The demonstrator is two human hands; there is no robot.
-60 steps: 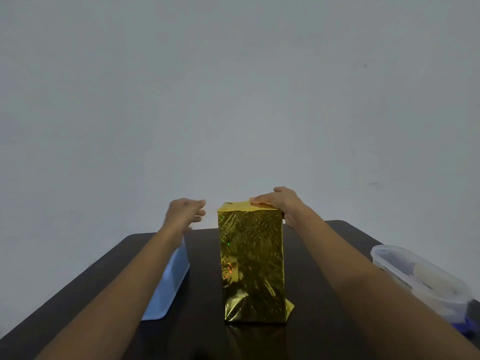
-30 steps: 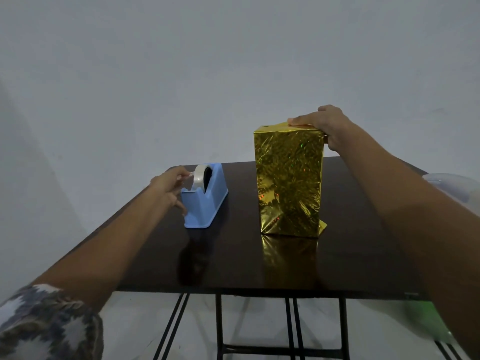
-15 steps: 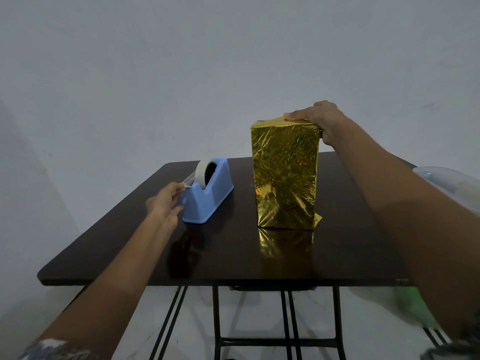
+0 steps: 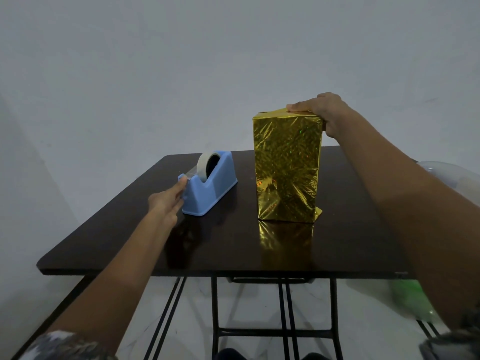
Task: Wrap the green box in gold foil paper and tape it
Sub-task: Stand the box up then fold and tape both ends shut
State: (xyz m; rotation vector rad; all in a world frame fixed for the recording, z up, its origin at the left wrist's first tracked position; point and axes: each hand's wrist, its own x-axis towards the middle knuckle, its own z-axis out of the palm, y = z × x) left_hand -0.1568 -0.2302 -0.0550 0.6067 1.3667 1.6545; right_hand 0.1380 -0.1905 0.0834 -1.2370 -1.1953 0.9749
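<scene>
Pale wall behind a dark desk; one box, upright and wholly in gold foil, stands right of one blue dispenser holding one tape roll; right hand lies flat on the top fold, fingers extended; left hand pinches the tape end at the cutter. Best to pull a short strip, tear downward, and keep the fold pressed.

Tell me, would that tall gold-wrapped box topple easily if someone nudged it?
Probably. The gold-wrapped box stands upright on its small end, much taller than wide, and the right hand presses on its top. The foil looks slick and the table glossy, so a low push might slide it instead.
</scene>
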